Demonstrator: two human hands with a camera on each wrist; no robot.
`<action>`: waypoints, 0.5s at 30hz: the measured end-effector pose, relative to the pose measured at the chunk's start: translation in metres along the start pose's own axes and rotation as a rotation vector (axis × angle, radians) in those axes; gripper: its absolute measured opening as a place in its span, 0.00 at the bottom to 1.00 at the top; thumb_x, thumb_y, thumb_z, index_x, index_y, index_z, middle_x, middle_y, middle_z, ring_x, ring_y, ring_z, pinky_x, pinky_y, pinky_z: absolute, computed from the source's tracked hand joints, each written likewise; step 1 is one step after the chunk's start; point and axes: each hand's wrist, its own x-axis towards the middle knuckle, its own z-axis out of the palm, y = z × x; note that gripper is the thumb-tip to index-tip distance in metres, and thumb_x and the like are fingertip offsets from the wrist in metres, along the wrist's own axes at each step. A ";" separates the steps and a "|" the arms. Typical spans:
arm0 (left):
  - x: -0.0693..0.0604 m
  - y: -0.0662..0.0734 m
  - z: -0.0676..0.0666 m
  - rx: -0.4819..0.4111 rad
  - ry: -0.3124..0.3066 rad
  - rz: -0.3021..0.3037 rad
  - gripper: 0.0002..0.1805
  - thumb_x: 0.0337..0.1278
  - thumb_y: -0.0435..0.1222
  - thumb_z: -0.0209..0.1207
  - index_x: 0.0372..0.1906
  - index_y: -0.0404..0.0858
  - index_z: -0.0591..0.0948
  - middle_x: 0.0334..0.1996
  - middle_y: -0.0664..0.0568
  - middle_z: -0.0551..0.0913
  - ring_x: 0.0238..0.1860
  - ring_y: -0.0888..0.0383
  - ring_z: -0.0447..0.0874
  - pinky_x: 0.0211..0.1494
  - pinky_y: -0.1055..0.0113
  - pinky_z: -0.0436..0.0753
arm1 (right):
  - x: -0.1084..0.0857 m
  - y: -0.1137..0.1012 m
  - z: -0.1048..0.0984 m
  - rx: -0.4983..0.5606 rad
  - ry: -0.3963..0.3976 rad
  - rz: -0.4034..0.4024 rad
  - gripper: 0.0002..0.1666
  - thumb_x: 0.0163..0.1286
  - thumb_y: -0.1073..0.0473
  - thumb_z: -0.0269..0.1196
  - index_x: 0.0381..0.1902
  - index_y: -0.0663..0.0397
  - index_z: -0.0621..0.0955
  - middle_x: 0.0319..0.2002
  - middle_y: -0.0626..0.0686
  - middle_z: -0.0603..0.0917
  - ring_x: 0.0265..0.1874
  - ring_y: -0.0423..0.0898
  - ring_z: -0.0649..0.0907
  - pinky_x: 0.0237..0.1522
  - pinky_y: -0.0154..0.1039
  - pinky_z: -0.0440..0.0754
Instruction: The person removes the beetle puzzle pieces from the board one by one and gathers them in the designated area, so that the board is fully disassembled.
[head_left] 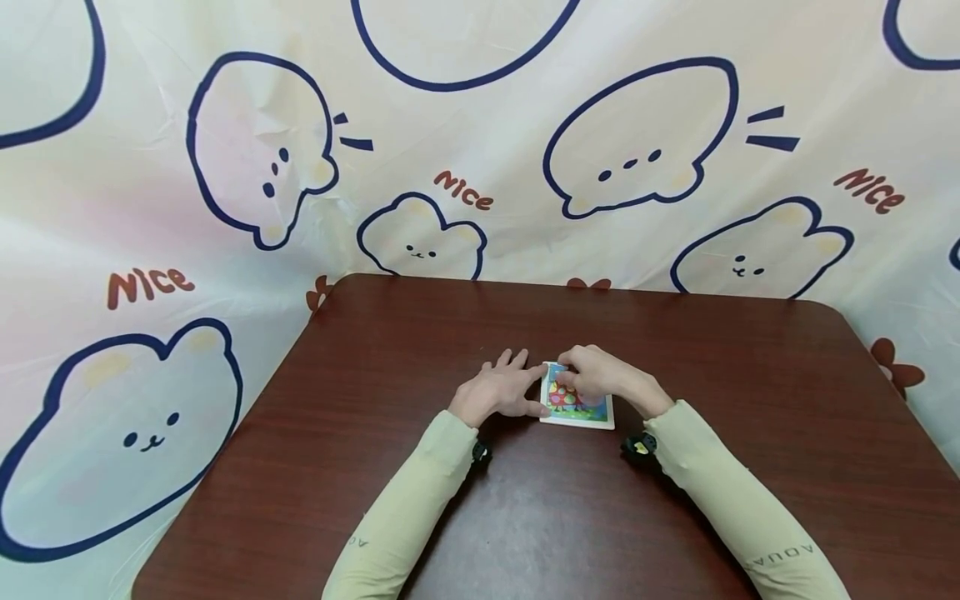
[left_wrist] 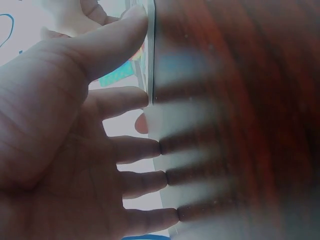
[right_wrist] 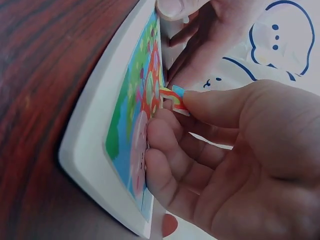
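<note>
A picture puzzle board (head_left: pixel 577 424) with a white frame and a colourful printed scene lies flat on the table. My left hand (head_left: pixel 498 392) rests at its left side, fingers spread and straight; thumb and index finger touch the frame. In the left wrist view the other fingertips of the left hand (left_wrist: pixel 65 125) touch the tabletop. Over the board's upper part is my right hand (head_left: pixel 600 372). In the right wrist view it pinches a small puzzle piece (right_wrist: pixel 177 96), coloured red, yellow and blue, by thumb and index finger. Its other fingers curl against the picture.
The dark brown wooden table (head_left: pixel 420 333) spreads around the board on every side. Behind it and at the sides hangs a pale curtain (head_left: pixel 517 150) printed with bear outlines. A dark wrist device (head_left: pixel 639 446) sits at the right cuff, another device (head_left: pixel 482 452) at the left.
</note>
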 end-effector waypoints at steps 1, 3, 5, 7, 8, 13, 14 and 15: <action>0.000 0.000 0.000 -0.003 0.000 -0.001 0.44 0.61 0.62 0.56 0.78 0.59 0.53 0.80 0.46 0.44 0.80 0.42 0.39 0.77 0.41 0.53 | 0.000 0.000 -0.001 0.009 -0.002 -0.003 0.10 0.74 0.53 0.58 0.43 0.53 0.82 0.26 0.51 0.78 0.21 0.44 0.77 0.24 0.36 0.74; 0.000 -0.001 0.000 -0.005 0.002 -0.003 0.44 0.61 0.62 0.56 0.78 0.59 0.53 0.80 0.46 0.44 0.80 0.42 0.39 0.77 0.41 0.52 | 0.000 0.000 -0.002 0.019 0.001 -0.026 0.10 0.74 0.53 0.58 0.41 0.52 0.82 0.26 0.51 0.79 0.21 0.44 0.77 0.25 0.36 0.75; 0.000 -0.002 -0.001 -0.004 0.003 -0.006 0.44 0.60 0.62 0.56 0.78 0.59 0.53 0.80 0.47 0.44 0.80 0.43 0.39 0.77 0.41 0.52 | 0.001 0.002 -0.005 0.026 0.006 -0.050 0.10 0.74 0.54 0.58 0.39 0.51 0.82 0.26 0.50 0.80 0.22 0.43 0.78 0.26 0.35 0.75; 0.000 -0.002 -0.001 -0.004 0.005 -0.006 0.44 0.60 0.62 0.56 0.78 0.59 0.53 0.80 0.47 0.44 0.80 0.43 0.39 0.77 0.41 0.52 | 0.000 0.004 -0.009 0.034 0.020 -0.080 0.11 0.75 0.54 0.56 0.36 0.51 0.82 0.26 0.49 0.81 0.23 0.42 0.78 0.27 0.35 0.76; 0.000 -0.003 -0.001 -0.002 0.006 -0.005 0.44 0.60 0.63 0.56 0.78 0.59 0.53 0.80 0.47 0.44 0.80 0.43 0.39 0.77 0.41 0.52 | -0.001 0.005 -0.011 0.036 0.031 -0.093 0.12 0.75 0.54 0.56 0.35 0.52 0.82 0.26 0.49 0.81 0.23 0.42 0.78 0.28 0.35 0.76; 0.001 -0.002 0.001 -0.006 0.005 0.001 0.44 0.60 0.63 0.56 0.78 0.59 0.53 0.80 0.47 0.44 0.80 0.43 0.39 0.77 0.42 0.51 | -0.007 0.015 -0.023 0.065 0.066 -0.090 0.14 0.75 0.53 0.56 0.35 0.52 0.83 0.25 0.51 0.81 0.23 0.42 0.78 0.29 0.36 0.75; 0.001 -0.002 0.002 -0.005 0.006 -0.001 0.44 0.59 0.63 0.56 0.78 0.59 0.53 0.80 0.48 0.44 0.80 0.44 0.39 0.77 0.42 0.51 | -0.009 0.017 -0.025 0.068 0.065 -0.088 0.13 0.75 0.53 0.56 0.35 0.53 0.83 0.24 0.52 0.81 0.22 0.42 0.78 0.29 0.36 0.75; 0.001 -0.002 0.002 -0.005 0.006 -0.003 0.45 0.59 0.64 0.56 0.78 0.60 0.53 0.80 0.48 0.44 0.80 0.44 0.38 0.78 0.42 0.51 | -0.011 0.019 -0.026 0.071 0.059 -0.086 0.13 0.75 0.53 0.57 0.36 0.53 0.84 0.24 0.52 0.81 0.22 0.42 0.78 0.28 0.36 0.76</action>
